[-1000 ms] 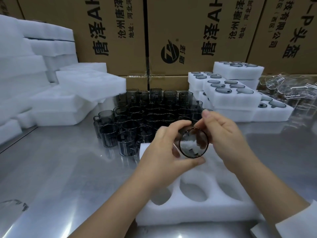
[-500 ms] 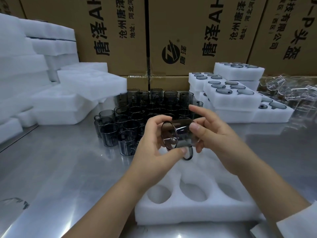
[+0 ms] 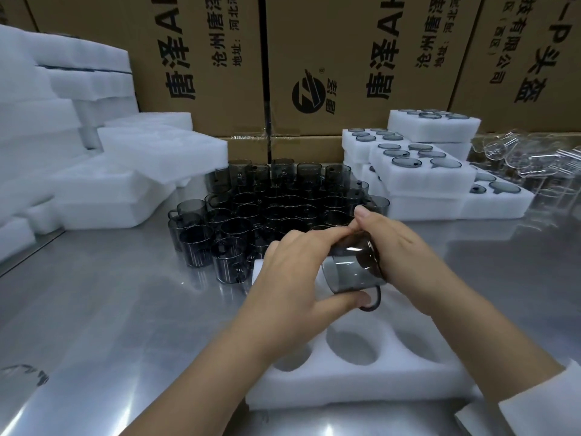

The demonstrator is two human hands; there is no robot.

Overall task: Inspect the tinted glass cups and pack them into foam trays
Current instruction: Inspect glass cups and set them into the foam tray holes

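While you hold the tinted glass cup [image 3: 352, 272] on its side between both hands, it hangs over the far part of the foam tray [image 3: 345, 385], not yet in any pocket. Your left hand [image 3: 292, 278] pinches it, with the thumb under the wall and the fingers curled over the top. Your right hand [image 3: 408, 256] grips the other end, fingers wrapped round it. The cup's handle [image 3: 373, 298] points down toward the foam. Three round pockets [image 3: 353, 347] in the tray's near row are empty; the rows beneath your hands are hidden.

The glass is smooth and you carry it mostly on fingertips, so a loosened pinch while turning it could let it slip. A drop onto the foam would likely do no harm. A drop past the tray's edge would hit the steel table [image 3: 110, 309] or the loose tinted cups [image 3: 267, 212] standing just behind the tray, and either could chip it.

Your left knuckles are close to those cups, so a wide swing could topple the front ones. When you lower the cup, a handle turned the wrong way may catch on the pocket's lip and tear the foam, or leave the cup sitting proud, unlike those sunk flush in the packed trays [image 3: 421, 180] at your right.
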